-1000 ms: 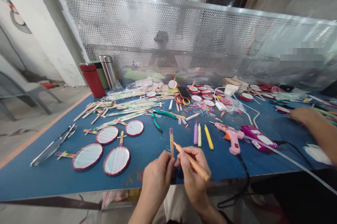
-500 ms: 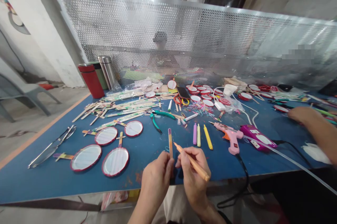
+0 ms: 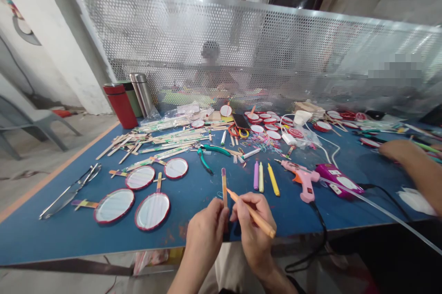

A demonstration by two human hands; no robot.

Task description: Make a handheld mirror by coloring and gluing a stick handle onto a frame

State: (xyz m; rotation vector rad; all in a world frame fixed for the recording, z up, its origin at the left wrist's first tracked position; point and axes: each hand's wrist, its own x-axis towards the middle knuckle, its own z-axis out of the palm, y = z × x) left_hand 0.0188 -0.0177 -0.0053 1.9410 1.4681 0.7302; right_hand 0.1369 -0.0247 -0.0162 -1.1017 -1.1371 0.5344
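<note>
Purple-tipped and orange-tan below, a flat wooden craft stick stood nearly upright above the near edge of the blue table. From where I stood, the person's left hand pinched its lower part between thumb and fingers; the right hand gripped an orange marker like a pen, its tip at the stick's side, though I couldn't tell whether they touched. Counting from the hands, a purple marker, a pale-yellow marker and a yellow marker lay toward two o'clock, a pink glue gun between two and three, teal-handled pliers toward eleven, and four red-rimmed discs with stick handles around nine to ten.
</note>
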